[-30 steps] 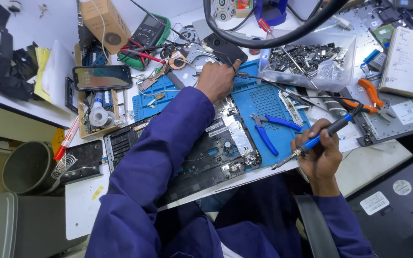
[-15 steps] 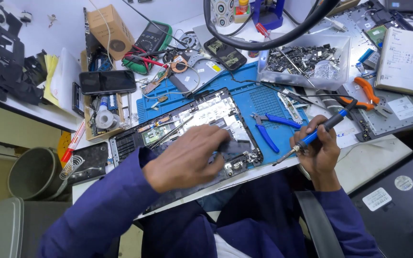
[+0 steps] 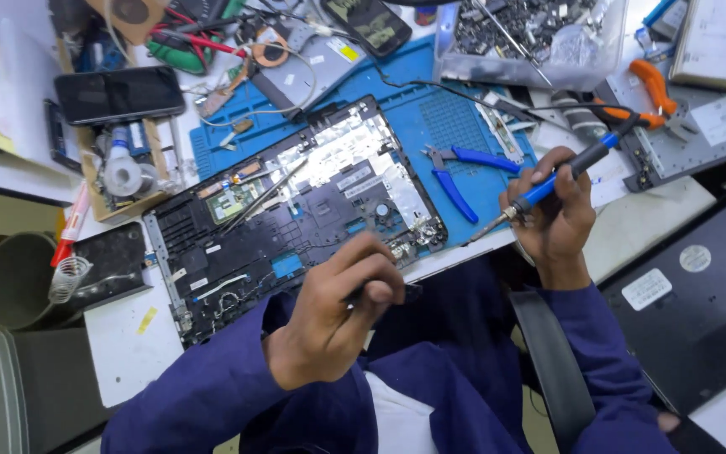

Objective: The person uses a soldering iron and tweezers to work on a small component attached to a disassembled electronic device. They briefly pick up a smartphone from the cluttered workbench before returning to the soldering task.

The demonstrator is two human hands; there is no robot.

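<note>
Head view: your right hand (image 3: 560,220) gripped soldering iron (image 3: 552,182) right of opened laptop (image 3: 296,214); left hand (image 3: 338,315) pinched small dark part. Laptop board fragile; hold edges.

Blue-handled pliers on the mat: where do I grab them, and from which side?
Grip the blue-handled pliers by the two blue handles, coming from above. They lie flat on the blue mat, handles splayed toward the right hand; the metal jaws point left toward the opened laptop base, leaving the handle side free.
</note>
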